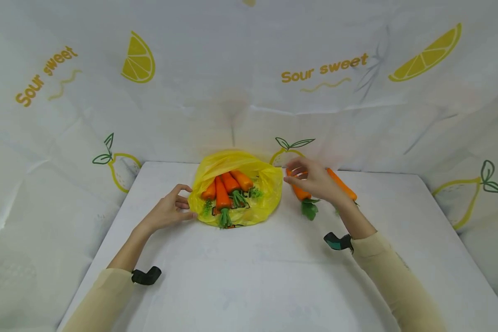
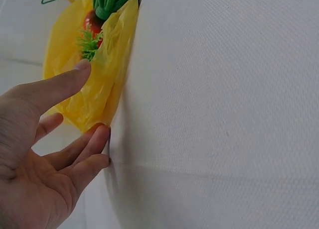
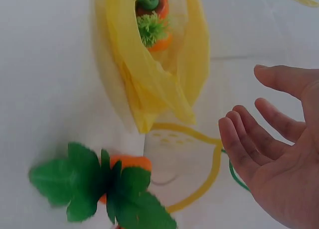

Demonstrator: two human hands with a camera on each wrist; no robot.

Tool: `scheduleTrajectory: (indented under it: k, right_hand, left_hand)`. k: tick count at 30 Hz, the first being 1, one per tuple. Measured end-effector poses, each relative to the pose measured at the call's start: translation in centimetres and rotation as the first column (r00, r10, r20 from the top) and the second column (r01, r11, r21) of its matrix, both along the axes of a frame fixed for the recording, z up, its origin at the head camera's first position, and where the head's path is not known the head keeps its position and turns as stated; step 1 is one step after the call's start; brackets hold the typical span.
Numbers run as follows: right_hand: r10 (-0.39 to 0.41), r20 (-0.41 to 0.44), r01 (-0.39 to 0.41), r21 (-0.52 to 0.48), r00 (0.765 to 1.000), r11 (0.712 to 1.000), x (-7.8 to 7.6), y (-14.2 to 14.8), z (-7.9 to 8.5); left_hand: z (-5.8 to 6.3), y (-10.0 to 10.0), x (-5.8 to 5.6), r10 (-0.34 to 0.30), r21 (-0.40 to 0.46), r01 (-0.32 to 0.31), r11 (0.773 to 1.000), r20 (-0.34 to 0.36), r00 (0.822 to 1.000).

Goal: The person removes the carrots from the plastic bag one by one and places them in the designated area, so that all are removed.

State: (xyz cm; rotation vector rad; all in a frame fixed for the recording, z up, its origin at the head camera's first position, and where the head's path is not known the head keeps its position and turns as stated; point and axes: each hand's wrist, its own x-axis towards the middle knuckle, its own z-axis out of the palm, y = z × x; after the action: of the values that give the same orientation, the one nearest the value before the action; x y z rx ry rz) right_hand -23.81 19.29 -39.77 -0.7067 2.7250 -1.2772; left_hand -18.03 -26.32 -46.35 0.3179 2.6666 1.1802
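A yellow plastic bag (image 1: 269,184) lies on the table with its mouth facing me. Several orange carrots (image 1: 222,193) with green tops rest inside it. My left hand (image 1: 169,211) is at the bag's left edge, thumb and fingers apart; in the left wrist view the fingertips (image 2: 102,134) meet or nearly meet the yellow plastic. To the right of the bag, my right hand (image 1: 313,180) hovers with loosely bent fingers and holds nothing. Partly hidden by it is a carrot (image 1: 302,192) with broad green leaves (image 3: 75,181). Another carrot (image 1: 341,183) lies beyond the right wrist.
The white table (image 1: 249,276) ends at a back edge just behind the bag. A white cloth (image 1: 216,101) printed with lemons and lettering hangs behind and around the sides. A dark wrist camera (image 1: 146,275) sits at the left wrist, another camera (image 1: 337,241) at the right.
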Motion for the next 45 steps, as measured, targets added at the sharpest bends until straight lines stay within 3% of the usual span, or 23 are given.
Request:
scheduleTrajectory:
  k: [9,15,21,32,45]
  right_hand:
    - [0.065,0.028,-0.064,-0.009,0.998,0.998,-0.4,-3.7,-0.4]
    - [0.102,0.059,-0.1,-0.031,0.993,0.994,-0.9,-5.6,-1.7]
    - [0.1,0.051,-0.098,-0.04,0.994,0.994,-1.8,-6.6,-3.0]
    - [0.074,0.109,-0.071,-0.028,0.991,0.997,-2.7,-8.9,-4.8]
    - [0.048,0.094,-0.056,0.081,0.994,0.995,-3.3,-11.5,-6.5]
  left_hand:
    - [0.0,0.0,0.0,0.001,-0.013,0.0,1.0,0.007,1.0]
    - [-0.2,0.1,-0.3,0.011,-0.038,-0.01,0.999,0.016,1.0]
    - [-0.2,0.2,-0.5,0.009,-0.046,-0.008,0.999,0.024,1.0]
    - [-0.2,0.3,-0.5,0.021,-0.066,-0.019,0.998,0.033,0.999]
    - [0.0,0.4,-0.4,0.032,-0.074,-0.029,0.997,0.044,0.999]
